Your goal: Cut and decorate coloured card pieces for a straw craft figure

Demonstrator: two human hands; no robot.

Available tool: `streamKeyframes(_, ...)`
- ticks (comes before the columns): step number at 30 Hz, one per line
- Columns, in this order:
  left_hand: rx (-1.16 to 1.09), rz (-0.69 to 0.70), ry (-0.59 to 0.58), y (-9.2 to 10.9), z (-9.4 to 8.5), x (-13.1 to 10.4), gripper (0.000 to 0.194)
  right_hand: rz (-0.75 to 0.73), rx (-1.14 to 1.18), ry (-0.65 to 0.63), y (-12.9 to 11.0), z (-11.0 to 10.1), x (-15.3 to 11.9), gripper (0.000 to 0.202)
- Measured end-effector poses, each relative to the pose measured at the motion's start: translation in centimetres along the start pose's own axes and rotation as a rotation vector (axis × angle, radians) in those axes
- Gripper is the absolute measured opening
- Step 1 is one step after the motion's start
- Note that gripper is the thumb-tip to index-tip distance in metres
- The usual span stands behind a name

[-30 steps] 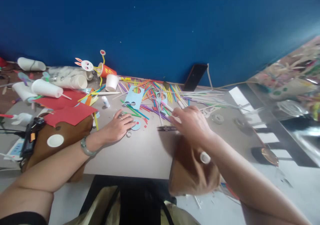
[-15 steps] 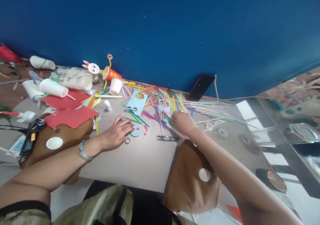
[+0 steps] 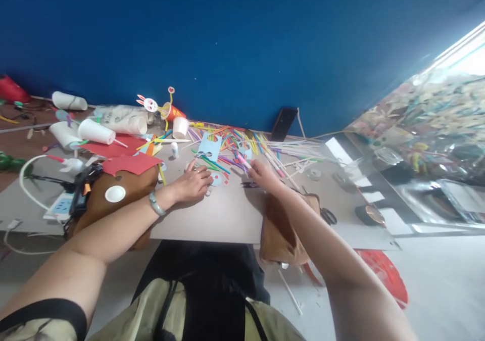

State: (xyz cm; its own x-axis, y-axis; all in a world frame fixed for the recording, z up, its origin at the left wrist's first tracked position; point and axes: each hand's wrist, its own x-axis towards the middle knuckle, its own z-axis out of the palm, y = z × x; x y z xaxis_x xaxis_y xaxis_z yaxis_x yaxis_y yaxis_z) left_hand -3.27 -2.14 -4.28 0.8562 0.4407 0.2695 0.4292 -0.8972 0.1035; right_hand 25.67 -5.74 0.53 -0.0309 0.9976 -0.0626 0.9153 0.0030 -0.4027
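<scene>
My left hand lies palm down on the table with fingers spread, holding nothing. By its fingertips is a round light-blue paper piece with red spots. My right hand is closed, with thumb and fingers pinching a pink-and-white pen-like stick. Its tip points toward a cut light-blue paper sheet. Black thread snips lie just left of the right hand. Another light-blue sheet with cut-out holes lies among coloured sticks behind the hands.
A small white bottle, a white paper cup and a red cup with a rabbit face stand behind my left hand. Brown bags lie at left and right. A dark phone leans against the blue wall.
My view has shifted, so the table sits higher and more of the floor shows. My right hand is now closer to the snips. The left hand has flattened its fingers somewhat more.
</scene>
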Motion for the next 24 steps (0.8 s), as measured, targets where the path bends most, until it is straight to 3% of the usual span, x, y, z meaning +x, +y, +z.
streamKeyframes(4,-0.043,-0.006,0.001,0.0,0.2,0.2,0.027,-0.051,-0.155,-0.012,-2.7,0.9,-0.8,0.025)
streamKeyframes(8,-0.098,-0.040,-0.005,0.3,0.3,0.4,0.030,-0.156,-0.398,-0.093,-4.8,0.6,-2.9,0.028)
streamKeyframes(11,-0.069,-0.026,0.026,0.7,-0.1,0.5,0.033,-0.226,-0.451,-0.122,-6.4,0.6,-4.4,0.027)
streamKeyframes(14,0.003,0.010,0.034,1.2,-0.6,0.5,0.037,-0.289,-0.422,-0.132,-7.7,0.9,-5.1,0.027)
streamKeyframes(17,0.072,0.029,0.039,1.3,-0.6,0.5,0.025,-0.319,-0.335,-0.077,-8.2,0.8,-5.1,0.025)
streamKeyframes(20,0.083,0.046,0.049,1.1,-0.1,0.6,0.025,-0.282,-0.182,0.007,-7.7,0.1,-4.9,0.019)
streamKeyframes(24,0.071,0.037,0.059,1.0,-0.1,0.6,0.034,-0.272,-0.032,-0.002,-6.9,-0.2,-4.8,0.016)
